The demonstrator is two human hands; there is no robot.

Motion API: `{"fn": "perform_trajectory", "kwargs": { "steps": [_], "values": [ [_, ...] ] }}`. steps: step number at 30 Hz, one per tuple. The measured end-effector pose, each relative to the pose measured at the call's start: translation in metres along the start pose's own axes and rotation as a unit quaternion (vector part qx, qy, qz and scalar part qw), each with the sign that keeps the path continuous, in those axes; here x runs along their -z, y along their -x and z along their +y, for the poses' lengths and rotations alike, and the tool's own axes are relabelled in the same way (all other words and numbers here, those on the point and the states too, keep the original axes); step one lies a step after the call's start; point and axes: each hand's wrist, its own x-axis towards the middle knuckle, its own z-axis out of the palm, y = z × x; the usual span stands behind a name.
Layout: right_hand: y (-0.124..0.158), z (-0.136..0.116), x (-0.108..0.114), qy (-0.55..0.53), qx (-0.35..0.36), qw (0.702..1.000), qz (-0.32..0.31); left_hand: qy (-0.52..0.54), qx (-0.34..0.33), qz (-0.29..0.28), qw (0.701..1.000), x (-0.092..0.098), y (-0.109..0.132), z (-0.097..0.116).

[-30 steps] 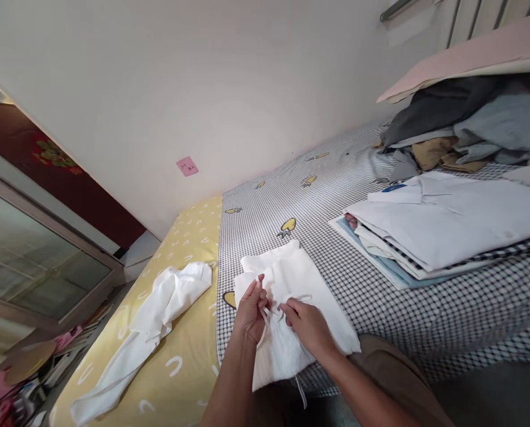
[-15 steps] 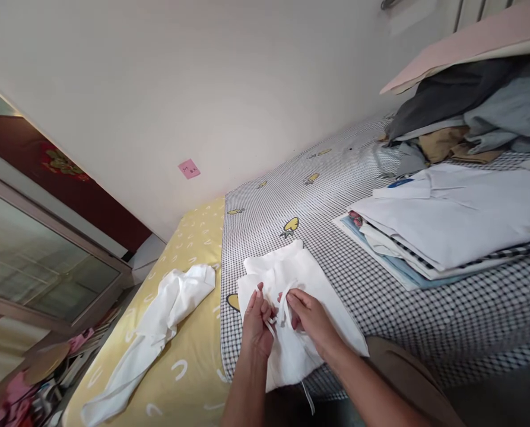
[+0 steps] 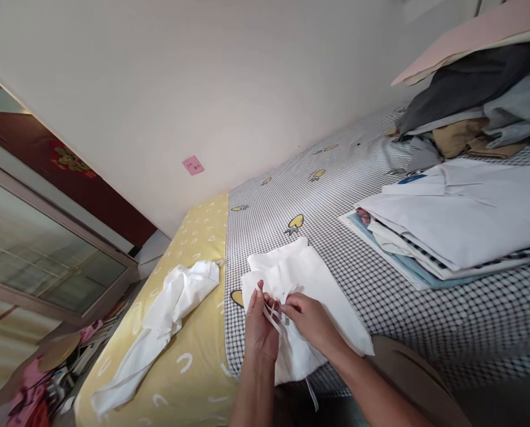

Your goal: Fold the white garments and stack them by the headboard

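A white garment lies folded on the checked part of the bed, close in front of me. Over it, my left hand is closed on a thin white drawstring, with the thumb up. My right hand pinches the same white string from the right, its fingertips almost meeting those of the left. A loop of the string shows above the right fingers. Another loose string end hangs below the garment's near edge. Just how the string is crossed between the fingers is partly hidden.
A crumpled white cloth lies on the yellow bedding to the left. At right is a stack of folded clothes, with a heap of grey and brown clothes behind. A wall bounds the bed's far side.
My hands have come closer together, the right moving inward to the left fingers, and the string's loop has shifted. The whole view has turned slightly.
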Motion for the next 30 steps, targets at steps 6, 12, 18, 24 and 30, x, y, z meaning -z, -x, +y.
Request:
{"fn": "perform_trajectory", "kwargs": {
  "steps": [6,12,18,24,30],
  "values": [
    [0.006,-0.011,-0.006,-0.201,-0.096,0.973,-0.061,-0.030,-0.018,0.013,0.999,0.009,0.007,0.010],
    [0.002,0.001,-0.020,-0.128,-0.095,0.987,-0.036,-0.138,-0.046,-0.018,0.989,0.002,0.017,0.018],
    [-0.001,0.008,-0.022,0.014,-0.068,0.997,-0.032,-0.328,0.014,-0.132,0.935,-0.023,0.022,0.030],
    [0.006,0.007,-0.008,-0.052,-0.074,0.987,-0.131,-0.476,0.043,-0.160,0.864,-0.038,-0.002,0.029],
    [0.011,0.006,0.003,-0.126,-0.102,0.972,-0.171,-0.539,0.053,-0.186,0.820,-0.046,-0.015,0.026]
  ]
}}
